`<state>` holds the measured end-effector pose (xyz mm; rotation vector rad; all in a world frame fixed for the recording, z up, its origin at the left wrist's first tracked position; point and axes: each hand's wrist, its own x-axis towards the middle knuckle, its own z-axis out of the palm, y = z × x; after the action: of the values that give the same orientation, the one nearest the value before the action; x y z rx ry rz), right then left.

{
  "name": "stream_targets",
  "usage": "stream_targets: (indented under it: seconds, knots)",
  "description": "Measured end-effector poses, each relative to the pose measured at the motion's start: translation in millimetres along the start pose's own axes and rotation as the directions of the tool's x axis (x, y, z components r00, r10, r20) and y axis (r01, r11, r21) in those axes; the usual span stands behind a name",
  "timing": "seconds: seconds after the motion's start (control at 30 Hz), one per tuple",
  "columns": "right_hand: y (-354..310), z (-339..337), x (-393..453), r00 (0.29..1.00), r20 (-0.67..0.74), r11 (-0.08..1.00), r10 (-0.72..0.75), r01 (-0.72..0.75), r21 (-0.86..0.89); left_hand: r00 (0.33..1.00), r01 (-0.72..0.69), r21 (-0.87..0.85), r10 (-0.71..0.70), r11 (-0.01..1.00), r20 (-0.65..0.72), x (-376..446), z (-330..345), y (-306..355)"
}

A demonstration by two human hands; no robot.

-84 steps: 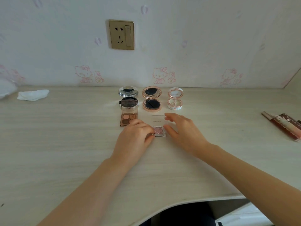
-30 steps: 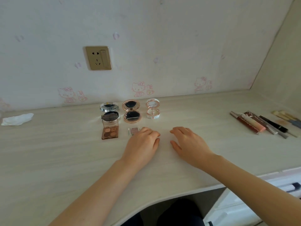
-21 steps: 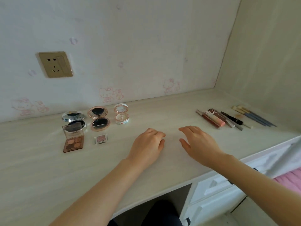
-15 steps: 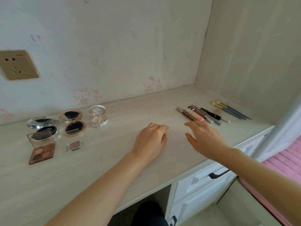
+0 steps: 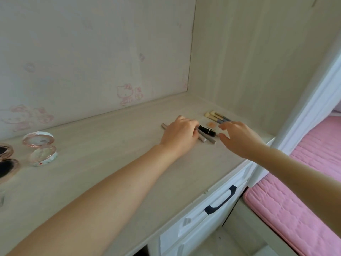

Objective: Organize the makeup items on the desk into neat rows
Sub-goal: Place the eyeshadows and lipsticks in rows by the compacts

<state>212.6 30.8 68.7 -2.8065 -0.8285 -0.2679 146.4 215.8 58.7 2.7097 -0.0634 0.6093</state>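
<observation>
Pale desk [image 5: 114, 163] was seen, where sticks [image 5: 206, 134] beside the brushes [image 5: 218, 116] were covered by the curled left hand [image 5: 180, 134], grip untellable, right hand [image 5: 239, 137] spread near; gathering them seemed next.

No readable text, brand, number or label is being shown anywhere. Only pale pink cartoon cat figures [image 5: 127, 94] are being displayed on the wall behind the counter [image 5: 110, 145], and no lettering can be made out beside them.
</observation>
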Motion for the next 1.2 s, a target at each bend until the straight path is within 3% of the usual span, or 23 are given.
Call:
stream_targets:
  seconds: [0.2, 0.47, 0.67, 0.97, 1.1, 1.2]
  knots:
    - [22, 14, 45, 0.997, 0.046, 0.998, 0.063, -0.063, 0.007, 0.979, 0.143, -0.029, -0.138, 0.989, 0.147, 57, 25, 6]
    - [21, 31, 75, 0.991, 0.112, 0.997, 0.072, -0.073, 0.007, 0.907, 0.235, 0.106, -0.257, 0.966, 0.335, 105, 52, 2]
    - [12, 25, 79, 0.973, 0.184, 0.989, 0.139, -0.125, -0.085, 0.888, 0.309, 0.013, -0.294, 0.951, 0.353, 112, 61, 0]
    - [13, 30, 63, 0.950, 0.057, 0.890, 0.306, -0.307, 0.337, 0.910, 0.356, -0.229, -0.281, 0.906, 0.304, 100, 53, 10]
    - [17, 26, 61, 0.920, 0.061, 0.681, 0.388, -0.331, 0.653, 0.922, 0.373, -0.337, -0.303, 0.865, 0.243, 93, 46, 12]
    - [14, 16, 57, 0.921, 0.050, 0.611, 0.386, -0.296, 0.735, 0.933, 0.359, -0.461, -0.296, 0.812, 0.204, 87, 32, 13]
